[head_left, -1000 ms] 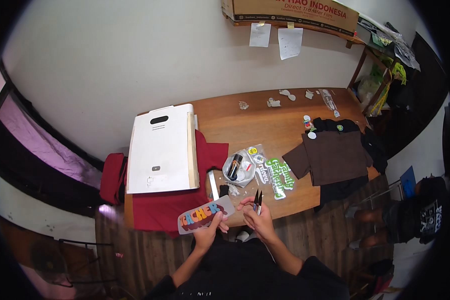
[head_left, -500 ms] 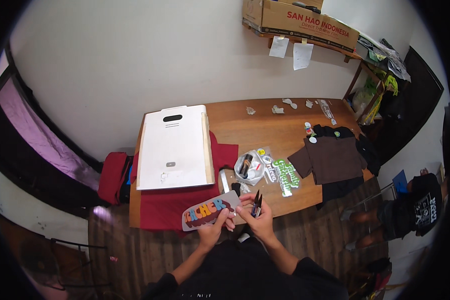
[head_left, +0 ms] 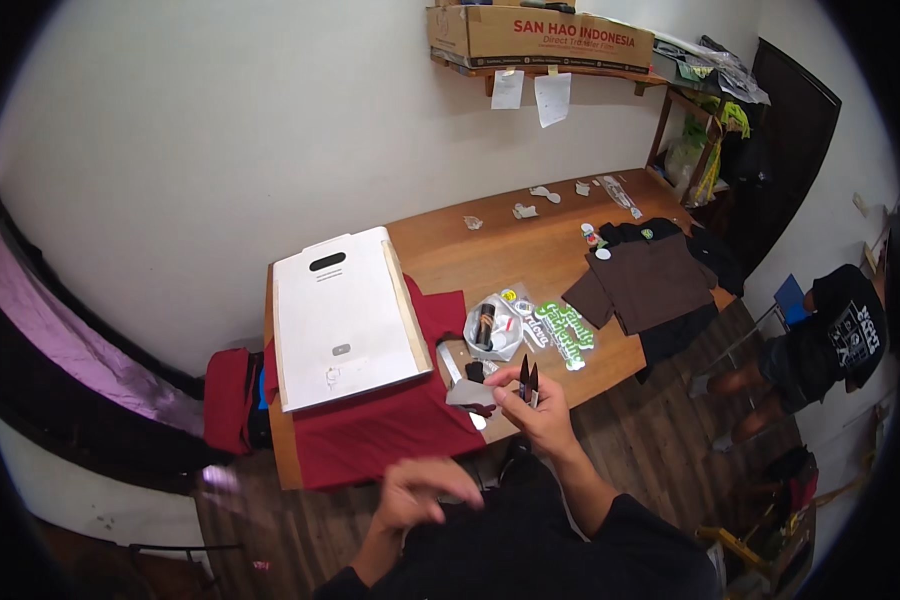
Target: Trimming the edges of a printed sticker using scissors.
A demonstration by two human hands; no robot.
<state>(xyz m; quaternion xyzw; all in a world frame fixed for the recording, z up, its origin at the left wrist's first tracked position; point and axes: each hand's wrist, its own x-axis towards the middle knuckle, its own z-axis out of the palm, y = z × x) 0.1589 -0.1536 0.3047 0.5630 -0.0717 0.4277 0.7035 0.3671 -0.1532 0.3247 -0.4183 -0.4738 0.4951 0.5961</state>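
Note:
My right hand is closed at the near edge of the table. It grips a pair of dark thread snips, blades pointing up, and pinches a greyish transfer film between thumb and finger. The film is tilted, so its lettering hardly shows. My left hand is off the table, in front of my body, blurred, with thumb and fingers apart and nothing in it. Beyond it, a dark red shirt lies partly under a white flat panel with a dark oval slot.
Beyond the film stands a white bowl with a black bottle in it. Green-and-white lettered film and a folded brown garment lie to the right on the wooden table. Another person is at the far right.
My left hand has let go of the lettered film and drawn down and away from it. The film now hangs from my right hand, turned at an angle. The view has shifted.

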